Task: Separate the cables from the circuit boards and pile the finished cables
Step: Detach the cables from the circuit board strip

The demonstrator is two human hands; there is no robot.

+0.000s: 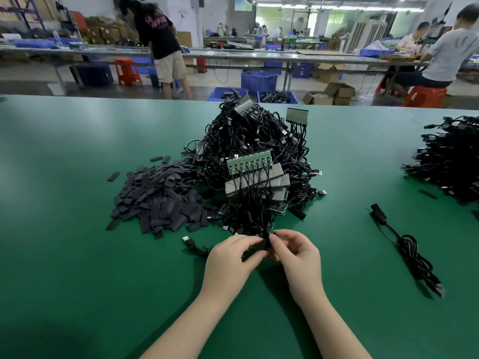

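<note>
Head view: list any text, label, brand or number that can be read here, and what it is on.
No text here can be read.
Black T-shirt of the standing person: pink lettering, too blurred to read.
Circuit boards in the cable heap: any markings too small to read.
Cardboard boxes on the floor: no legible print.

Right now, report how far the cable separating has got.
Done: a stack of finished cables sits at the far right, and one coiled cable lies apart nearer the hands. In hand: the left hand and right hand both pinch a small black piece at the heap's near edge. Left: the big central heap with cables on green boards, clearly most of the work.
</note>
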